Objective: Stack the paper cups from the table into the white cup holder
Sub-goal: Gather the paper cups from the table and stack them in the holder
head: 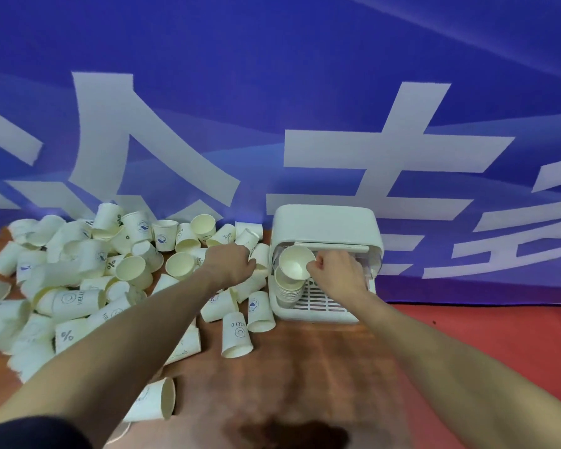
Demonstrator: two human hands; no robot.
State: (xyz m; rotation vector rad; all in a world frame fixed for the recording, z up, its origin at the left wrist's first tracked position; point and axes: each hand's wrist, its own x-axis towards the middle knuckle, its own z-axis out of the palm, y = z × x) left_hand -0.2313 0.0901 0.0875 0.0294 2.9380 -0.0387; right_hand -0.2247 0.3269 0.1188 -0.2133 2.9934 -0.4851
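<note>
Cup point(296, 262) pinched at its rim by right hand point(337, 270) sits tilted atop the stack point(287, 291) in the holder point(326, 228), seating step underway; left hand point(230, 262) curls on a pile cup point(260, 256), next needing square nesting.

The paper cups point(78, 273) look like thin matt paper, off-white with small blue prints, their rims rolled smooth. The white cup holder point(326, 228) at about one o'clock is smooth plastic with a soft sheen. The surface point(305, 367) shows reddish-brown wood grain, faintly glossy. Behind, toward twelve o'clock, the blue banner point(272, 76) looks like matt printed cloth.
</note>
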